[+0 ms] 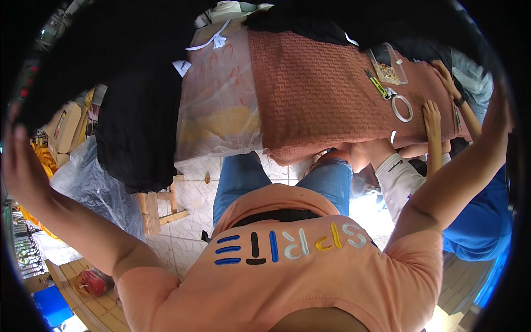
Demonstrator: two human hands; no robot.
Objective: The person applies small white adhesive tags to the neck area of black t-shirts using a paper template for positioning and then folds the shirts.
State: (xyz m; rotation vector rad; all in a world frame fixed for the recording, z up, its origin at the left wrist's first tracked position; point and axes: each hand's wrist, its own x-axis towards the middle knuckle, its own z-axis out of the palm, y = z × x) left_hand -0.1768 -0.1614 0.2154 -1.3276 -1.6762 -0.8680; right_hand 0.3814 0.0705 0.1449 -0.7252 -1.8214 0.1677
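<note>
A wide black cloth (332,14) spans the top of the view between my two raised, outspread arms. At the far left my left hand (22,166) is closed on the cloth's edge, its fingertips partly lost in shadow. My right hand (500,105) is up at the far right rim, close to the other end of the cloth; its fingers are hidden in the dark. Below the cloth lies a table covered in a brown textured cloth (315,88), with a clear plastic sheet (218,105) over its left part.
A co-worker's hands (432,119) rest on the table's right end. Nearby are a roll of white tape (402,108), a green cutter (376,83) and a clear box of small pieces (387,69). More black fabric (138,127) hangs at left, above a wooden stool (160,210).
</note>
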